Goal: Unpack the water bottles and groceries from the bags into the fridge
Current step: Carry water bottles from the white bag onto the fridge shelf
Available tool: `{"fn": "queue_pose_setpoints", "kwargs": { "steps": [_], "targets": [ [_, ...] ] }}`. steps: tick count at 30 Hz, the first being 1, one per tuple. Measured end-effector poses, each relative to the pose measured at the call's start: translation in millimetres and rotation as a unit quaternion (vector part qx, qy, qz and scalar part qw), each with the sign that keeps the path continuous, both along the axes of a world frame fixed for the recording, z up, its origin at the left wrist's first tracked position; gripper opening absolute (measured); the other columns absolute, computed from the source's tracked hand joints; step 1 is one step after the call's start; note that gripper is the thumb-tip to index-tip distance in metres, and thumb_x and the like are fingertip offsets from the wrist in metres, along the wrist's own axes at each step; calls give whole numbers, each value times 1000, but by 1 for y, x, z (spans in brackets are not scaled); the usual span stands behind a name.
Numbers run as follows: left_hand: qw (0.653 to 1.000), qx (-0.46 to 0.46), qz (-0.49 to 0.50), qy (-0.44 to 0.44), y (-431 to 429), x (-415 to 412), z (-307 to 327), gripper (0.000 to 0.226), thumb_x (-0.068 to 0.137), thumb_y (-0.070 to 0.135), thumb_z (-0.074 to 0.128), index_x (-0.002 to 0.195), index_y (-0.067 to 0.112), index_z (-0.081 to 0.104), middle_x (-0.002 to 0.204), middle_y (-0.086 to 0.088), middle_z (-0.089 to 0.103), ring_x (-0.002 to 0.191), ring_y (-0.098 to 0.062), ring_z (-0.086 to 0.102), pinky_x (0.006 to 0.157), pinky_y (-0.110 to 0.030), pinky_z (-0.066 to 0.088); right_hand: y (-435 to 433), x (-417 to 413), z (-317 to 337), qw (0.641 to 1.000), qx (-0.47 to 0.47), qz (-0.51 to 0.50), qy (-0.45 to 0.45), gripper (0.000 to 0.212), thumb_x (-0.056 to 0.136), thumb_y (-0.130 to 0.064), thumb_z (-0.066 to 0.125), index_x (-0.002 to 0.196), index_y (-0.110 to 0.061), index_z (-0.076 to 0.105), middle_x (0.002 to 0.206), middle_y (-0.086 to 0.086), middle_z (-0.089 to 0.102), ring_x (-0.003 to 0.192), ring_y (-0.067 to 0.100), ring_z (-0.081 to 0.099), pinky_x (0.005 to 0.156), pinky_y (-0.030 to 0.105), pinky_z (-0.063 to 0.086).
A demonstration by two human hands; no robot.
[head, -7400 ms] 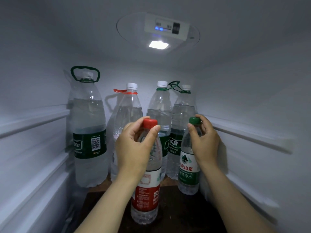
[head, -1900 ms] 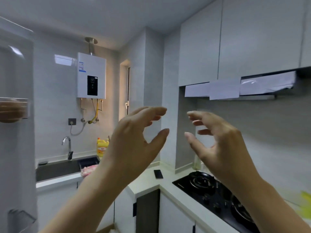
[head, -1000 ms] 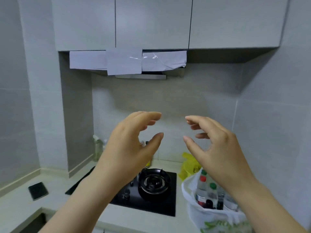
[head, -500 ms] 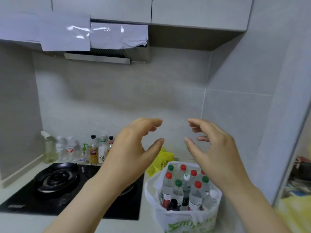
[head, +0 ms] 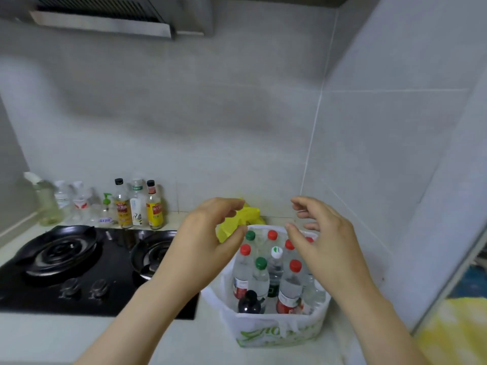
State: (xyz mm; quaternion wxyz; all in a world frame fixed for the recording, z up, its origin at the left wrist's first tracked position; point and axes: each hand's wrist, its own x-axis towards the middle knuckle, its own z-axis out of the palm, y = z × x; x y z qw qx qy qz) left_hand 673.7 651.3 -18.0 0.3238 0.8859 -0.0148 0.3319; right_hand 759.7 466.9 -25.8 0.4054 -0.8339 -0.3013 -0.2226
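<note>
Both hands are up over the counter (head: pixel 79 335), and both are empty. The left hand (head: pixel 208 241) hovers with fingers loosely curved and thumb spread clear of them, gripping nothing. The right hand (head: pixel 324 243) mirrors it, fingers apart and bare. Right beneath and between them sits the white bag (head: pixel 276 330), standing open on the counter by the corner wall, and it is packed with upright water bottles (head: pixel 290 283) with red, green and white caps, plus a small dark bottle (head: pixel 249 301) at the front. Neither hand touches the bag or a cap. A yellow bag (head: pixel 237 219) lies just behind it. To the left is the black gas hob (head: pixel 66 267), with a row of condiment bottles (head: pixel 137 206) along the wall.
</note>
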Motion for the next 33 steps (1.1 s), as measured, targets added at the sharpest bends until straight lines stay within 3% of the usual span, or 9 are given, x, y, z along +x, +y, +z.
{"fn": "queue_pose_setpoints", "kwargs": {
  "steps": [4,11,17,20,33],
  "targets": [
    [999,-22,-7,23,11,23,-22,37,84,18,68,120,21,63,112,12,64,102,1,59,91,-20,48,7,19,-22,999,-21,-18,35,40,84,-24,67,122,-33,57,116,-16,61,103,6,60,89,37,54],
    [995,-65,-16,76,38,65,-67,38,83,22,68,120,24,63,113,12,64,102,1,60,92,-19,47,32,49,-63,995,-28,-37,93,36,83,-17,69,118,-23,63,104,-15,61,100,13,64,90,40,53],
    [988,-80,-42,124,63,107,-106,36,84,21,67,120,23,63,112,12,64,100,1,59,89,-15,48,55,76,-104,983,-72,-63,159,40,85,-26,68,124,-26,59,116,-9,65,105,10,61,91,39,53],
    [983,-89,-55,154,74,123,-128,37,83,16,67,119,22,63,114,11,63,100,0,60,90,-20,49,62,84,-121,970,-89,-84,210,40,86,-28,66,125,-30,57,117,-10,64,105,10,61,93,37,51],
    [969,-98,-51,220,82,168,-184,40,83,18,67,122,21,60,116,9,61,99,0,61,90,-22,50,76,118,-170,951,-105,-58,285,42,86,-22,68,127,-25,57,123,-12,60,108,6,59,97,32,50]
  ]
}}
